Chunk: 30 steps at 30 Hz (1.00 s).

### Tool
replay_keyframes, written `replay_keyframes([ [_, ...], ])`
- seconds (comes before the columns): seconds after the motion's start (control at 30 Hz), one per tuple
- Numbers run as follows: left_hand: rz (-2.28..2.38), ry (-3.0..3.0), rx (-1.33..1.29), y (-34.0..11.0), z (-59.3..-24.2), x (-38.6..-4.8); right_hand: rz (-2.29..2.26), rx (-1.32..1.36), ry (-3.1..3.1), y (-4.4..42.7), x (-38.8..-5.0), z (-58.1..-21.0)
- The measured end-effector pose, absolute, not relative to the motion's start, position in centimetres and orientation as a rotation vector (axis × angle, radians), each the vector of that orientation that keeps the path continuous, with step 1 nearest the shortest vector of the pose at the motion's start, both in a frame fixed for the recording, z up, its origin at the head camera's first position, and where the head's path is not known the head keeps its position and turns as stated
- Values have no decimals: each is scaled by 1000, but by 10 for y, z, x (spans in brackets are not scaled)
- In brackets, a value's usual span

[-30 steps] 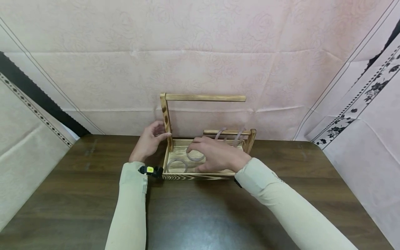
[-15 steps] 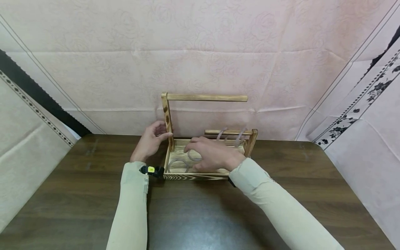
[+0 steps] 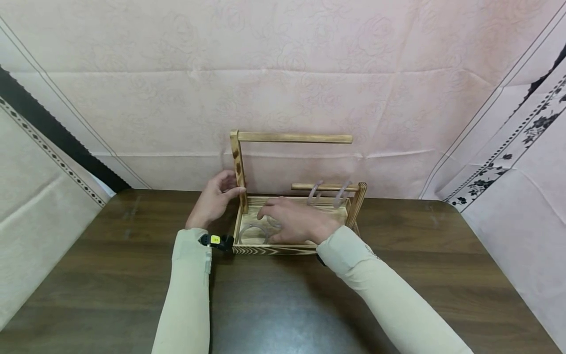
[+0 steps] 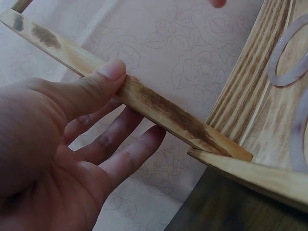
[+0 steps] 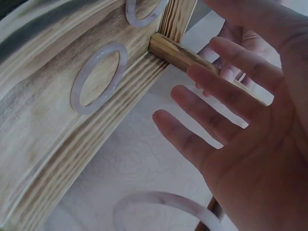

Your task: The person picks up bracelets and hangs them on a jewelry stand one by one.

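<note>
A wooden bangle stand with a tray (image 3: 274, 250) sits at the table's back edge. My left hand (image 3: 214, 199) grips its tall left post (image 3: 239, 169), thumb on one face and fingers behind. Over the tray hovers my right hand (image 3: 294, 220), its fingers loosely spread and holding nothing. Two pale lilac bangles lie flat in the tray: one bangle (image 5: 77, 91) in the right wrist view, another bangle (image 5: 131, 18) nearer the post. The right hand partly covers one of them in the head view. Two more bangles hang on the low bar (image 3: 300, 187), including a bangle (image 3: 313, 191).
The upper bar (image 3: 294, 138) runs right from the tall post and has a free end. A short post (image 3: 355, 204) carries the low bar at the right. Behind stands a pale floral cloth (image 3: 283, 98); the dark wooden table (image 3: 265, 295) extends in front.
My right hand has moved slightly left over the tray. The left hand keeps its grip on the post, and the bangles look unmoved.
</note>
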<state>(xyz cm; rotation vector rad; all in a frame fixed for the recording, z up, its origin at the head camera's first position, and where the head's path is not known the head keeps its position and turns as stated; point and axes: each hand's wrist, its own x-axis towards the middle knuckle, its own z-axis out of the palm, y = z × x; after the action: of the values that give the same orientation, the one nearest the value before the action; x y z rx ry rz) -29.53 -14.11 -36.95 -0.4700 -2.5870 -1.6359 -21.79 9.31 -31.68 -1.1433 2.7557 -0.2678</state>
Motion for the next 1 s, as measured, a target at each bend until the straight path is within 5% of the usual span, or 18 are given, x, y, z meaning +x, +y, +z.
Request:
replay_keyframes([
  [1.0, -1699, -2557, -495, -141, -370, -298, -247, -1101, 2758, 88, -230, -337],
])
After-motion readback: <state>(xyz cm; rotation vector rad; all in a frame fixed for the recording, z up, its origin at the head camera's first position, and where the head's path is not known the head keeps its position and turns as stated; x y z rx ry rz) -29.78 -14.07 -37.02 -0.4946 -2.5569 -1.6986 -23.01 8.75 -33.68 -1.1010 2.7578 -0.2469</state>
